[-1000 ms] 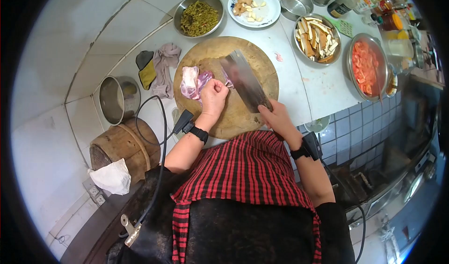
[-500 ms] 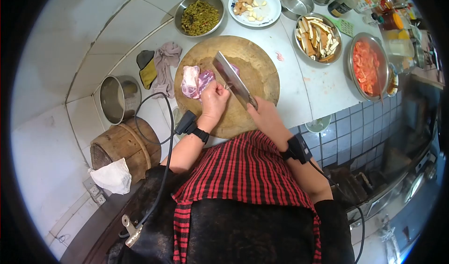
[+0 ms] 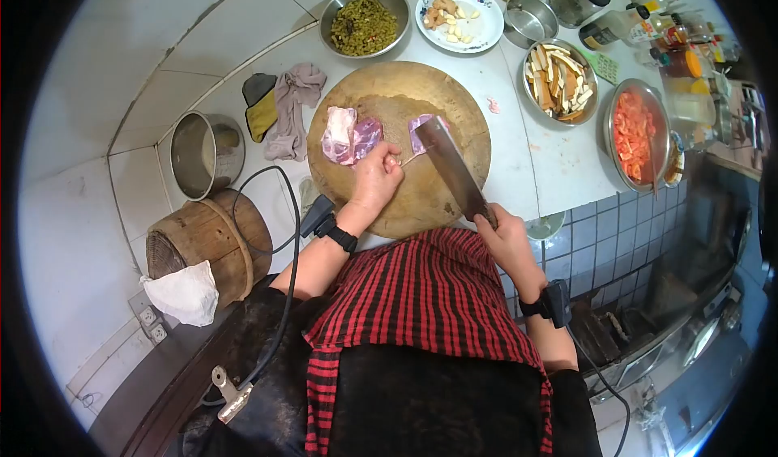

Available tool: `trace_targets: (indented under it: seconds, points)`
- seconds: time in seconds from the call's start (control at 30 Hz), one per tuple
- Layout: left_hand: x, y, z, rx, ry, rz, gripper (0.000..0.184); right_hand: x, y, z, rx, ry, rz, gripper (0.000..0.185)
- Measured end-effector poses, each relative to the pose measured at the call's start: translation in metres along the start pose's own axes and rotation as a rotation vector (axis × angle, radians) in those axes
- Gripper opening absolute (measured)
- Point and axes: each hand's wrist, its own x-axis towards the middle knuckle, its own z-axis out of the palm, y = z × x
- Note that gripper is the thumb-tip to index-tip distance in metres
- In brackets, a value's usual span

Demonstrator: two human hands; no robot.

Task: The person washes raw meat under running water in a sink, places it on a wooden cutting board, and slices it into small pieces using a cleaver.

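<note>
On the round wooden board (image 3: 369, 202), my left hand (image 3: 378, 180) pinches a thin pale strip that runs toward a small piece of purplish meat (image 3: 418, 134). A larger piece of raw meat (image 3: 352, 137), pale on its left part, lies just beyond that hand. My right hand (image 3: 504, 234) is closed around the handle of a cleaver (image 3: 454, 170). The blade slants up and to the left over the board, its far end beside the small piece of meat and partly covering it.
Behind the board stand a bowl of chopped greens (image 3: 365, 23) and a plate with ginger and garlic (image 3: 459, 18). To the right are bowls of sliced pale-brown food (image 3: 560, 82) and red pieces (image 3: 638, 135). Cloths (image 3: 292, 108) and a metal pot (image 3: 207, 155) are left.
The cleaver and my right hand have moved to the right. The small piece of meat now lies farther from the larger one, with the strip stretched between it and my left hand.
</note>
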Motion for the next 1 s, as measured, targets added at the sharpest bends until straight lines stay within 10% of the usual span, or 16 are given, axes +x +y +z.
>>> trace_targets:
  seconds: [0.63,1.0]
  points:
    - [0.023,0.015,0.034,0.321,0.088,0.465,0.014,-0.019,0.023,0.007,0.315,0.099,0.178,0.023]
    - [0.004,0.002,0.021,-0.017,0.049,0.128,0.006,-0.015,0.009,0.001,0.216,-0.084,0.178,0.030]
